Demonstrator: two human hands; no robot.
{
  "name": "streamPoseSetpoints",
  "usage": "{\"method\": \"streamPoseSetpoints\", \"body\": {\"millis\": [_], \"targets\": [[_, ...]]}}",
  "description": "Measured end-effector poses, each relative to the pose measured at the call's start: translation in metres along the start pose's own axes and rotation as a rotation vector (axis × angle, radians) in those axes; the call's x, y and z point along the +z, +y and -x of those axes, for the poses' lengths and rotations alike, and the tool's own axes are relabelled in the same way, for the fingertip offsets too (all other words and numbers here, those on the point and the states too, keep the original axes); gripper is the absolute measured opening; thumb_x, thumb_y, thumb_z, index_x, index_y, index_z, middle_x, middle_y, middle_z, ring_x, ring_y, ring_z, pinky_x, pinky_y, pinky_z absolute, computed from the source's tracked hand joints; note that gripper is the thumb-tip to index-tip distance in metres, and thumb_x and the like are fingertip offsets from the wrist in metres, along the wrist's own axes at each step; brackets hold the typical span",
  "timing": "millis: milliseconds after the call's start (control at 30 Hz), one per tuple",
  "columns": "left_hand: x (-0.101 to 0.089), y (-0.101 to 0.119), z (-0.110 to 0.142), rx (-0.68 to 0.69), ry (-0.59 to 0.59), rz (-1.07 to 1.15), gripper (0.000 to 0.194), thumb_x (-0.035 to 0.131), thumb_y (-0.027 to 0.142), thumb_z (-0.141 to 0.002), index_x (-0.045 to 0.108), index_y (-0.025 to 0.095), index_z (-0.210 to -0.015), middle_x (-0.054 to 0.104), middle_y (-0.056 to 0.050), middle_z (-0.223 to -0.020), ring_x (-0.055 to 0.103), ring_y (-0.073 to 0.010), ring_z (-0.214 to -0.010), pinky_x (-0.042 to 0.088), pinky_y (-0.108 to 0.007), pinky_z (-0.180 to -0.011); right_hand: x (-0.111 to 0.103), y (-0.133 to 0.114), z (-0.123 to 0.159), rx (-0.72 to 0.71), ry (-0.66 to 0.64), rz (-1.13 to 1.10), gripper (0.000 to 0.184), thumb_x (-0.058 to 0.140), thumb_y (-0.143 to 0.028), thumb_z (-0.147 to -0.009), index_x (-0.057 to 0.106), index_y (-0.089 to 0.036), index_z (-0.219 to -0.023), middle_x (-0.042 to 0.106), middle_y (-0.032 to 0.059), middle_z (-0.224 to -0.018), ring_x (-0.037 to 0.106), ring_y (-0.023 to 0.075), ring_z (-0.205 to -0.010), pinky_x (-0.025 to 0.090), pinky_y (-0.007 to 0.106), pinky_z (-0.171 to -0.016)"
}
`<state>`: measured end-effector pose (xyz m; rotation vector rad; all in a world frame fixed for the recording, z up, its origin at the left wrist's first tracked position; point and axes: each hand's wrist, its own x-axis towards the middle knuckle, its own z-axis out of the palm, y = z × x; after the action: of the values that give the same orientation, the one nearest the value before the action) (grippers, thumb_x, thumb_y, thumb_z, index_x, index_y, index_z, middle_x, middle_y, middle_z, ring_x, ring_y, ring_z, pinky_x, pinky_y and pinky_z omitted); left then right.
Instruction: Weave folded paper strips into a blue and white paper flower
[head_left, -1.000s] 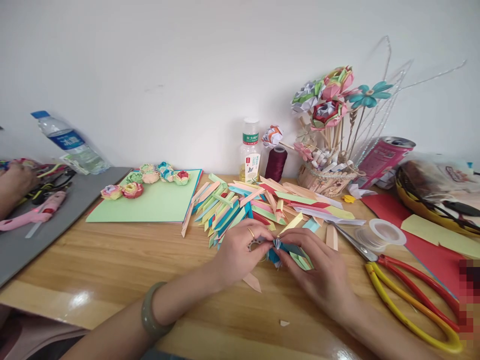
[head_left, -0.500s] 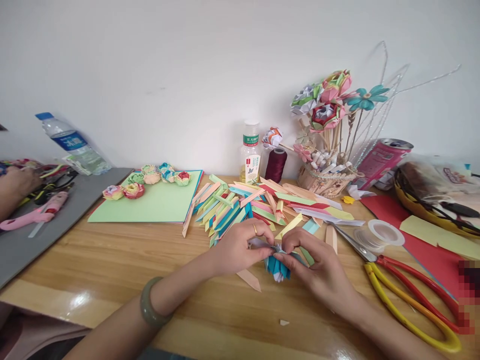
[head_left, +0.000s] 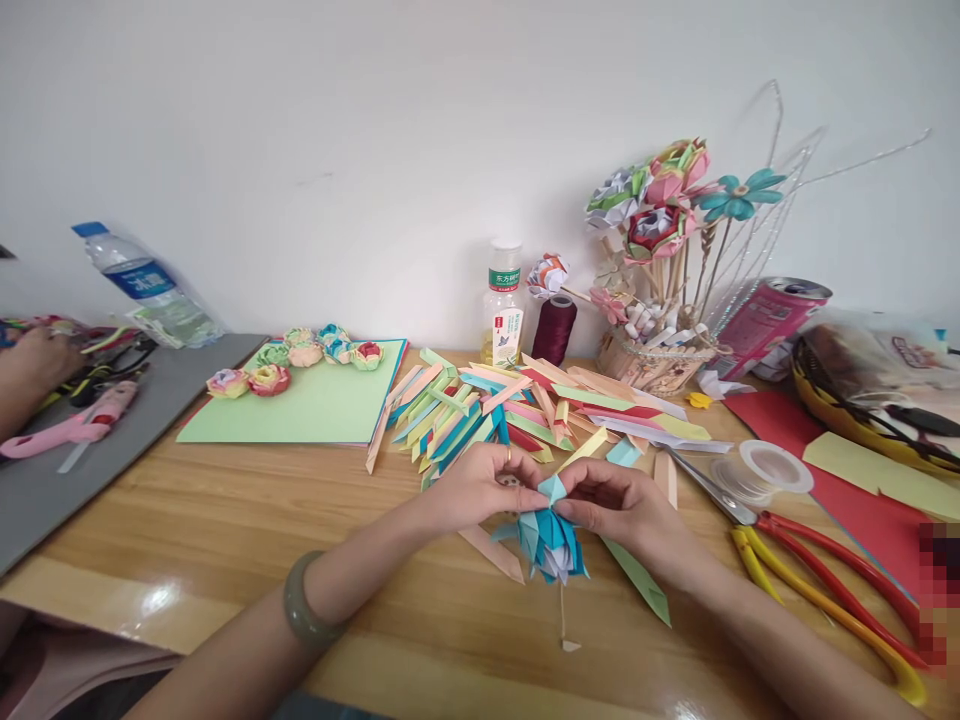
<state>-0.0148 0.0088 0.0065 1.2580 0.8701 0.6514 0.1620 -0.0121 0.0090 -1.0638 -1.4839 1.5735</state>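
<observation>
Our left forearm [head_left: 367, 580] slants in from the lower left, our right forearm [head_left: 757, 620] from the lower right, both bare. Our left hand [head_left: 476, 492] and right hand [head_left: 634, 508] come close together without clasping, fingertips facing. Each pinches, thumb pointing inward below bent fingers, the backs of our hands turned upward and outward.

Grey-green bangle [head_left: 294, 602], gold ring [head_left: 510, 455] on left hand [head_left: 484, 487], bare forearms [head_left: 375, 550]

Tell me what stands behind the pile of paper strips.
A bottle, a dark red thread spool and, farther right, a flower basket. The paper strips seem to cover the bottle's and spool's bases.
</observation>
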Motion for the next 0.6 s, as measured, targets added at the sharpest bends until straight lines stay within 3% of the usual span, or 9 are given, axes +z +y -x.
{"method": "streamPoseSetpoints", "body": {"millis": [300, 600], "targets": [[0.003, 0.0, -0.001, -0.074, -0.015, 0.078, 0.032, 0.073, 0.037, -0.054, 0.058, 0.011, -0.067, 0.055, 0.001, -0.062, 0.05, -0.0082, -0.059, 0.041, -0.023, -0.059, -0.001, 0.008, -0.004, 0.073, 0.0, -0.026, 0.013, 0.068, -0.026, -0.066, 0.06, -0.016, -0.069, 0.06, -0.0026, -0.065, 0.054, 0.0098, -0.059, 0.042, 0.022, -0.057], [0.003, -0.007, -0.004, -0.058, 0.002, 0.117, 0.035, 0.074, 0.035, -0.052, 0.058, 0.01, -0.068, 0.056, 0.001, -0.062, 0.05, -0.0075, -0.058, 0.04, -0.023, -0.058, -0.002, 0.015, -0.005, 0.078, 0.01, -0.066, 0.018, 0.069, -0.03, -0.066, 0.059, -0.015, -0.07, 0.06, -0.0019, -0.066, 0.052, 0.0096, -0.06, 0.042, 0.021, -0.058]]}}
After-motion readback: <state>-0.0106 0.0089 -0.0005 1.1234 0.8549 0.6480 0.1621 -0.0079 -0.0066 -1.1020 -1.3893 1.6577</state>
